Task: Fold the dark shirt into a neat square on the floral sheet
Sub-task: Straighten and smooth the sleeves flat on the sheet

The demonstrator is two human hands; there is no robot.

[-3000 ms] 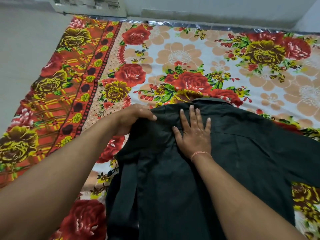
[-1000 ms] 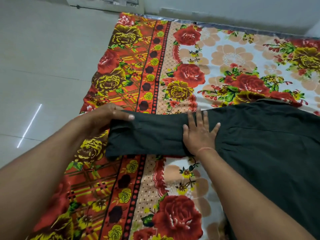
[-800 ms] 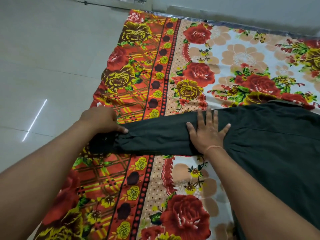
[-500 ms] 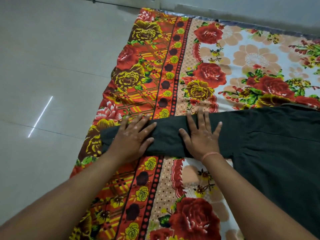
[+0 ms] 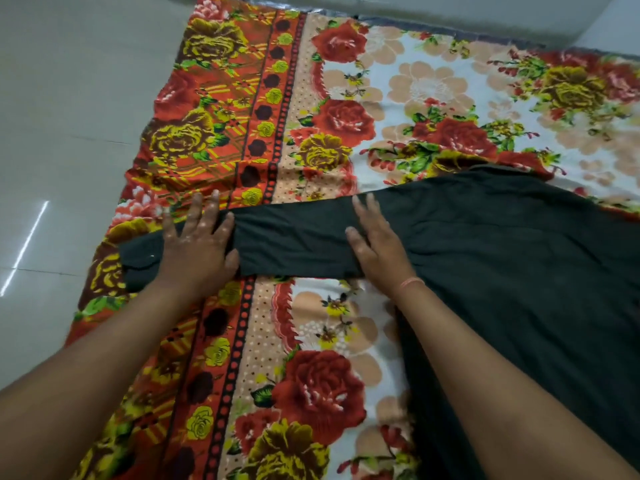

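left hand [image 5: 195, 252] slid outward — dark shirt [image 5: 502, 258] sleeve lies flat, smooth.

Pale glossy tiled floor [image 5: 62, 109], thin grout lines, bright streak of reflected light [image 5: 24, 249], light wall base [image 5: 450, 12] beyond

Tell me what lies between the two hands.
In the head view, only a flat stretch of the shirt's sleeve lies between the left hand and right hand.

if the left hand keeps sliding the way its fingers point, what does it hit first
Nothing solid, as far as the view shows. The left hand lies flat on the shirt sleeve, pointing up-frame; it would slide onto the bare floral sheet, which looks free.
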